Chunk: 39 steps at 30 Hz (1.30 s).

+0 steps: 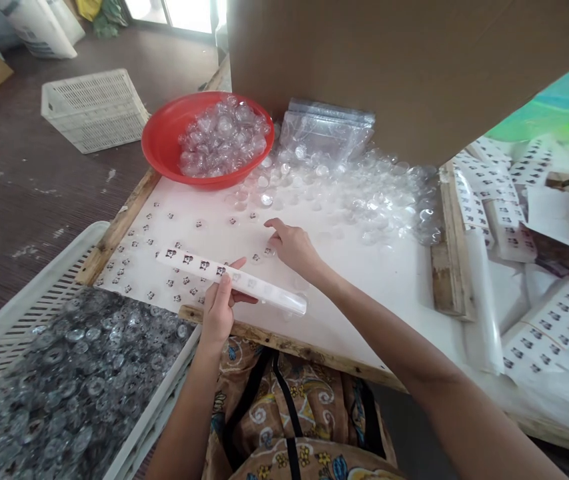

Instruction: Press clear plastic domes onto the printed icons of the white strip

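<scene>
A sticker strip point(231, 279) is held by the left hand point(218, 308) at centre frame, just below the middle; the grip is closed on the strip's middle part, thumb on top, w/ the printed end running to the upper left and the bare, peeled end running to the lower right of the hand. The strip lies low over the white counter point(364, 280). The right hand point(294, 245) is set just right of and above the strip, apart from it; its fingers are loosely curled, fingertips pressed down on a small stickered dome point(268, 252), nothing being grasped. More small stickered domes point(149, 263) are spread over the counter's left part, under and around the strip. A red bowl point(164, 143) of clear domes is seen at upper centre-left, w/ loose clear domes point(364, 193) piled to its right. A white crate point(24, 320) full of domes is at lower left. Sticker sheets point(554, 320) are stacked at the right edge
</scene>
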### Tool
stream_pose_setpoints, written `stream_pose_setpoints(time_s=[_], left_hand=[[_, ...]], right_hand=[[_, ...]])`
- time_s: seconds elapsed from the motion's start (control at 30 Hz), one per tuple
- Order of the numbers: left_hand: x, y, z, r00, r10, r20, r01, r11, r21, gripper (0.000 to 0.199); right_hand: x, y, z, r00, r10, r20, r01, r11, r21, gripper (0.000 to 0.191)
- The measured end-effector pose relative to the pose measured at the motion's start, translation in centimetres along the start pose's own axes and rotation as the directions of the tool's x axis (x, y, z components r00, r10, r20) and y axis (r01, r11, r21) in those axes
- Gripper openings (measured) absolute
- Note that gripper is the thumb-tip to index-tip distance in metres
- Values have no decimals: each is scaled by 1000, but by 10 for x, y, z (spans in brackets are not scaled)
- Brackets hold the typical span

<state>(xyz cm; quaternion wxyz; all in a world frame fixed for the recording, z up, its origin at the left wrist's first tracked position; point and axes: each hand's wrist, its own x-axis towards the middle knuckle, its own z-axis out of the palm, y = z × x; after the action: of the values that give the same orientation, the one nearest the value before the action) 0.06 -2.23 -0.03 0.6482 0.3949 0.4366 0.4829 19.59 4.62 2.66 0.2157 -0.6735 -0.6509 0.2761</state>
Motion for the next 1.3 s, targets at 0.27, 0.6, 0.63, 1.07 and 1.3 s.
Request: stream_pose_setpoints(time_s=[0.27,0.6,0.63,1.07,1.3], left_hand=[[0,0,5,998,14,-64,-10,998,54,58],[6,2,6,994,15,-109,-23,997,-78,42],[6,1,6,995,10,-98,-16,998,-56,45],[6,6,8,986,85,-144,-102,988,-117,35],[6,9,5,994,37,-105,-50,991,-128,42]], right_hand=[[-40,-43,-11,926,-250,282,137,920,367,16],[-44,-24,-19,921,-272,279,160,917,366,17],[-44,-27,-16,933,-271,236,175,917,360,17],[-52,-33,-17,928,-323,-187,370,864,341,9],[-42,59,-49,975,213,-56,-182,923,340,14]])
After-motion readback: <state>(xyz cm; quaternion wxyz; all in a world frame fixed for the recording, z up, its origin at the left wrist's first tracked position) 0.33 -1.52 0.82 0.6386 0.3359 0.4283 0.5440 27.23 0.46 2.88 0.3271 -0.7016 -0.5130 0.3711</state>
